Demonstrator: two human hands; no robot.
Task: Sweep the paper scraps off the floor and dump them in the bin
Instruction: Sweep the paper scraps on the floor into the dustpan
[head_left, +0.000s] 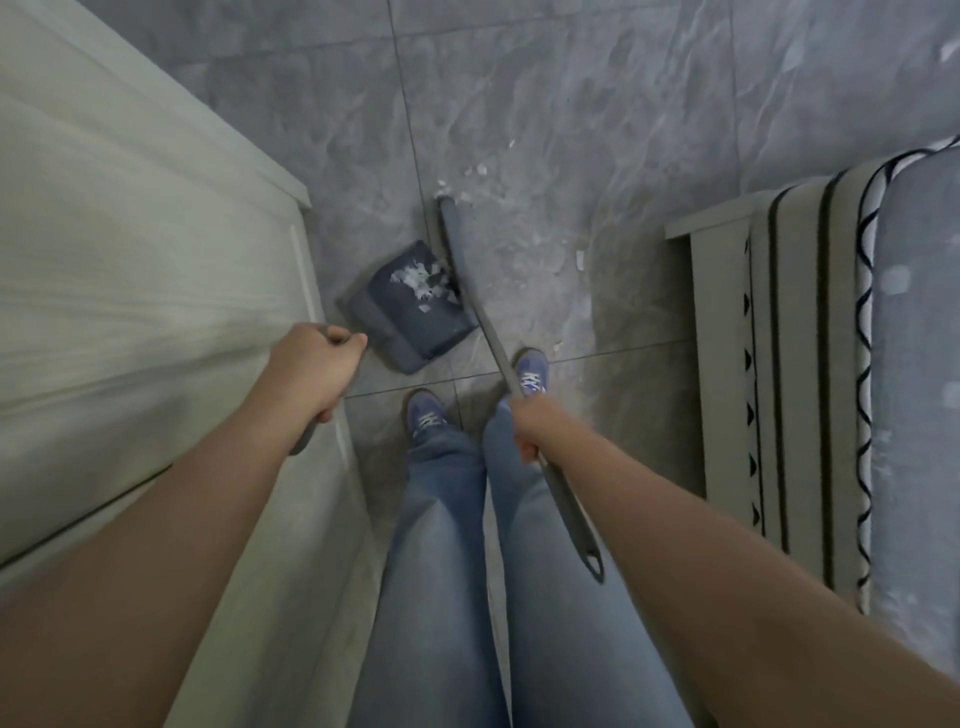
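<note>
A dark grey dustpan (415, 322) stands on the grey tiled floor ahead of my feet, with white paper scraps (423, 280) lying inside it. My left hand (317, 366) grips the dustpan's long handle. My right hand (532, 426) grips the grey broom handle (488, 327), which slants forward; the broom head (449, 218) touches the floor at the pan's open right edge. More paper scraps (478, 171) lie on the floor beyond the broom head, and one scrap (580, 259) lies to the right. No bin is in view.
A pale wooden cabinet (130, 291) fills the left side, close to my left hand. A bed with a patterned cover (831, 364) and a pale frame stands on the right. My two blue shoes (426, 415) stand just behind the dustpan.
</note>
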